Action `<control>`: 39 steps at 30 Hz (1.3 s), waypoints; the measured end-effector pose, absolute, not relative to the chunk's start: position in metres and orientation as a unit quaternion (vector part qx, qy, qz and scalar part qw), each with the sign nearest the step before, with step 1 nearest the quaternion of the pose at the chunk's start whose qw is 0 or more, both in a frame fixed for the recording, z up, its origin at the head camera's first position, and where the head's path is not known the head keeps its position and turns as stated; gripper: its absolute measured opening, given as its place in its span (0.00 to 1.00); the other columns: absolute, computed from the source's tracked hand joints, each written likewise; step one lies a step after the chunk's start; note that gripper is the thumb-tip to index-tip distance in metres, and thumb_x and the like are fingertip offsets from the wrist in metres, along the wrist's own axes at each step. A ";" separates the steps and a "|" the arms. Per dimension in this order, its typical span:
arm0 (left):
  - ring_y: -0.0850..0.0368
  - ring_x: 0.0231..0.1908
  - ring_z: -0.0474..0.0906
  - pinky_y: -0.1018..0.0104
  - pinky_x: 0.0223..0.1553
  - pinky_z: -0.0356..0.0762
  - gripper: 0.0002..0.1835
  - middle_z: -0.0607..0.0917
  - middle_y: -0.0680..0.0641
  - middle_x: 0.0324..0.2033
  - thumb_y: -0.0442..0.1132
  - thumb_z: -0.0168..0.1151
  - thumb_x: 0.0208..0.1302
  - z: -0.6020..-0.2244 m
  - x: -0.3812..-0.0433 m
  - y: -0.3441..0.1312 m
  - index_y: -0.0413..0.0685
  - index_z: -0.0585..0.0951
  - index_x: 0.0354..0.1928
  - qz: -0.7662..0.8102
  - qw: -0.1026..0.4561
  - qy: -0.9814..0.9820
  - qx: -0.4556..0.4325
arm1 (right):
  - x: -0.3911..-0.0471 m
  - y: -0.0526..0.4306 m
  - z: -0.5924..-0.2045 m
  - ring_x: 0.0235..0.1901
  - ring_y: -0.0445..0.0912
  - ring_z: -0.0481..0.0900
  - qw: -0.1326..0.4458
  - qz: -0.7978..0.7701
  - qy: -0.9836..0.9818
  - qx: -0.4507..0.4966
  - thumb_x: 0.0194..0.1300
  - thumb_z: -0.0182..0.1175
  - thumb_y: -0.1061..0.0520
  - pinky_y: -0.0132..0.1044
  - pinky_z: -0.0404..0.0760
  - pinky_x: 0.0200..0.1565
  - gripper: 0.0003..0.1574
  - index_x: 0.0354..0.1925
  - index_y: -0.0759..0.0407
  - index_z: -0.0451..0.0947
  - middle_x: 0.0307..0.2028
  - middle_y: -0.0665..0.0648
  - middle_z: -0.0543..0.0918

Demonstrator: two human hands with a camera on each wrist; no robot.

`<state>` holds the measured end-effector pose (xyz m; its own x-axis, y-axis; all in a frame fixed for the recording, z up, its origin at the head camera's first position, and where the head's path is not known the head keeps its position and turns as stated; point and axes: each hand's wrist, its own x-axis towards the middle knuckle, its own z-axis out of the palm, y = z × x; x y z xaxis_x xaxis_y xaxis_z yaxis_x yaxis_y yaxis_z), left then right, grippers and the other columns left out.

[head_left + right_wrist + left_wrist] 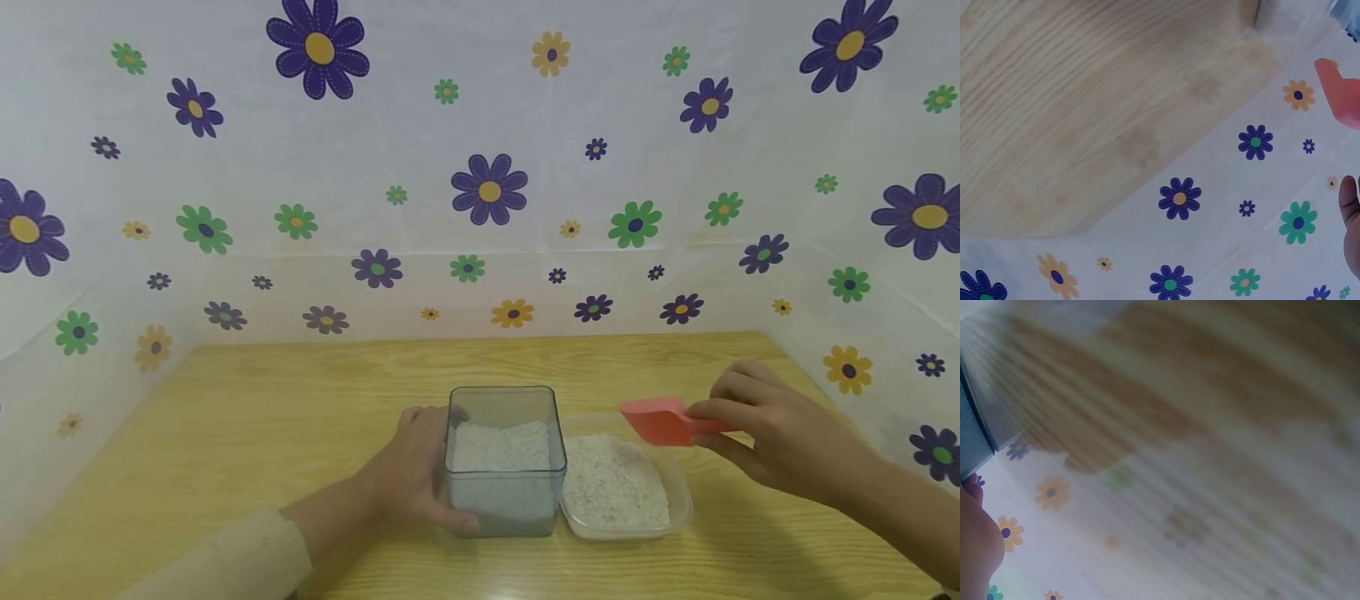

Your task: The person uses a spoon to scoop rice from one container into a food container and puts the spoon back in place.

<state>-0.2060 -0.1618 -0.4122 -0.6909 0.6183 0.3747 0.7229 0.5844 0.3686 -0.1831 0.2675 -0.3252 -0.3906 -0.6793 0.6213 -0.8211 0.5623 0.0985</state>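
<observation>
A square, see-through grey container [506, 504] stands on the table, partly filled with a pale, grainy material [502, 446]. My left hand [416, 471] grips its left side, thumb along the front and fingers round the back. In the left wrist view only a corner of the container [974, 431] and part of the hand [979, 544] show. My right hand [780, 437] holds a coral-red scoop [663, 422] by its handle, raised above the right of a shallow clear plastic tub [681, 508]. Similar whitish grains [611, 483] lie in that tub. The right wrist view catches the scoop's edge [1338, 94].
The wood-grain table [300, 392] is enclosed at the back and both sides by a white flower-print sheet [420, 142]. The tub stands directly to the right of the grey container, close against it.
</observation>
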 end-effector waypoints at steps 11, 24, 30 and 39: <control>0.56 0.56 0.71 0.51 0.61 0.54 0.64 0.75 0.48 0.57 0.82 0.67 0.36 -0.410 -0.205 -0.161 0.43 0.63 0.67 -0.252 0.082 -0.892 -0.365 | -0.182 0.233 -0.293 0.37 0.38 0.68 0.355 0.134 -0.814 0.439 0.73 0.48 0.31 0.26 0.68 0.39 0.34 0.37 0.54 0.87 0.30 0.43 0.78; 0.57 0.54 0.71 0.52 0.60 0.57 0.63 0.76 0.49 0.54 0.83 0.64 0.38 -0.414 -0.206 -0.163 0.42 0.63 0.66 -0.238 0.112 -0.887 -0.379 | -0.190 0.156 -0.280 0.37 0.40 0.67 0.286 0.137 -0.789 0.527 0.68 0.63 0.42 0.30 0.70 0.38 0.17 0.35 0.53 0.86 0.32 0.46 0.75; 0.57 0.57 0.70 0.52 0.60 0.57 0.63 0.75 0.48 0.57 0.84 0.62 0.38 -0.415 -0.207 -0.164 0.44 0.63 0.66 -0.247 0.101 -0.888 -0.375 | -0.197 0.114 -0.289 0.36 0.41 0.67 0.173 0.031 -0.843 0.509 0.62 0.70 0.44 0.34 0.72 0.40 0.12 0.36 0.50 0.86 0.32 0.46 0.76; 0.58 0.55 0.70 0.54 0.59 0.56 0.63 0.75 0.49 0.55 0.85 0.60 0.39 -0.418 -0.207 -0.163 0.43 0.63 0.67 -0.242 0.110 -0.884 -0.385 | -0.203 0.082 -0.307 0.39 0.42 0.65 0.035 0.008 -0.879 0.475 0.68 0.64 0.49 0.37 0.60 0.42 0.08 0.40 0.52 0.81 0.34 0.45 0.74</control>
